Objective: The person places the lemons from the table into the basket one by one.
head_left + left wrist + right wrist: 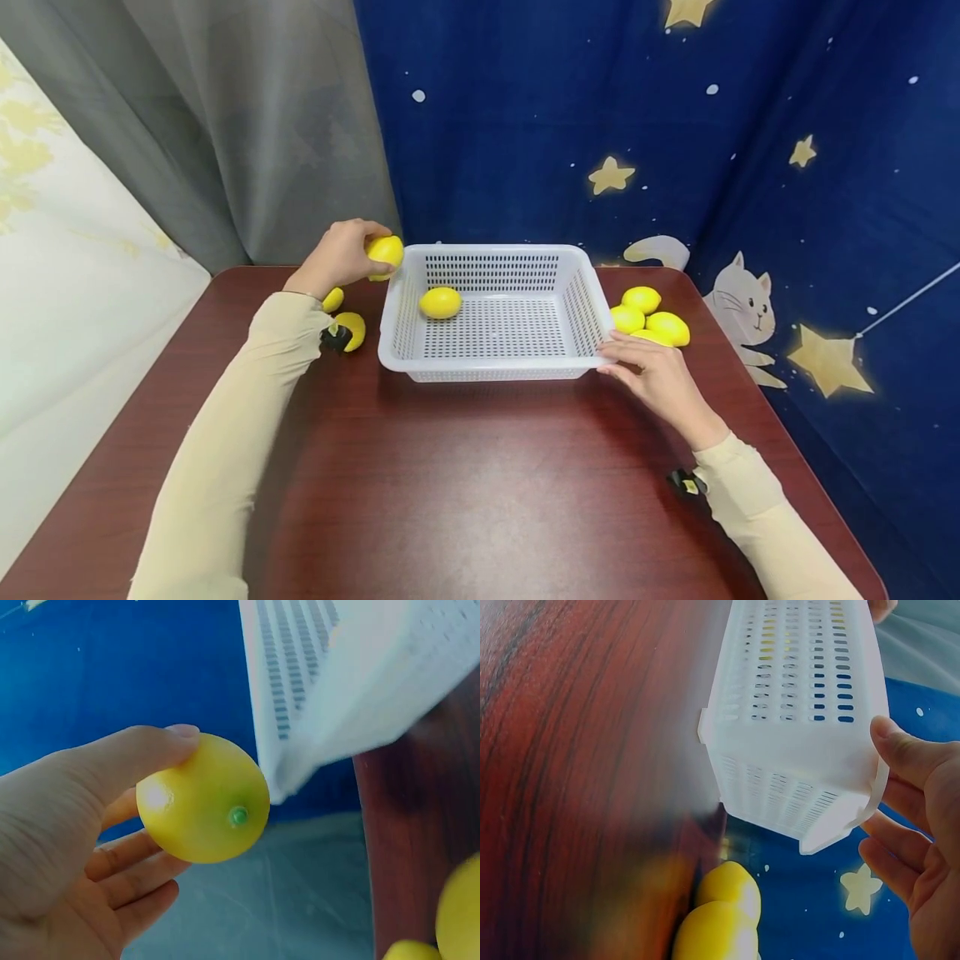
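- Table [495, 467]: beneath the basket [487, 364].
- Basket: one lemon [440, 303] inside; an uneven pull could tilt it.
- Right hand [651, 367]: clamped on the basket near its front right corner.
- Left hand [345, 252]: clamped around the held lemon [386, 252].
- Held lemon: beside the basket's far left corner; a loose grip could let it slip.

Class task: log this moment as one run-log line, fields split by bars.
left hand: grips lemon at far-left corner of white plastic basket | right hand: grips near-right corner | inside: second lemon
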The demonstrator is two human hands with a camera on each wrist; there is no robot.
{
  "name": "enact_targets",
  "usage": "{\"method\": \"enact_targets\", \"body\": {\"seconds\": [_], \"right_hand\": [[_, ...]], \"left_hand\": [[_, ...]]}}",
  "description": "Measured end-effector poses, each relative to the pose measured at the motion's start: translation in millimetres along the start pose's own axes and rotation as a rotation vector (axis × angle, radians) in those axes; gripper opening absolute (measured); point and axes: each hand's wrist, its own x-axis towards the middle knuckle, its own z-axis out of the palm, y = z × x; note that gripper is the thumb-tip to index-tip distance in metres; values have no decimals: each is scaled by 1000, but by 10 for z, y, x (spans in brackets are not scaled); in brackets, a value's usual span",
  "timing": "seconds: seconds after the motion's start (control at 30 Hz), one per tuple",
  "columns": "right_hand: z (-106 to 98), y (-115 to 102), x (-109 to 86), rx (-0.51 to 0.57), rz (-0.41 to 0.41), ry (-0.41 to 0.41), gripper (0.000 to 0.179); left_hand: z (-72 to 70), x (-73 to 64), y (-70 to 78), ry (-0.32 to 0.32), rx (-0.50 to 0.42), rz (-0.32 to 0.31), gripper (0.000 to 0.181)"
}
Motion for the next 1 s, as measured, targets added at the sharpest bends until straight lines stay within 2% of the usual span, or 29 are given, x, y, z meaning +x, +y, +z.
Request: {"method": "enact_targets", "body": {"seconds": [0.3,0.5,0.8,1.0], "right_hand": [[13,-1,1,29,37,1,40],[21,6,-6,31,39,2,40],[10,9,-11,30,41,4,40],[4,15,-9,30,43,2,40]], "left_hand": [[33,134,335,-10,-28,71,61],[54,232,510,-17,-34,95,61],[180,334,652,-40,-40,115,60],[285,431,747,-64,-71,103,58]]}}
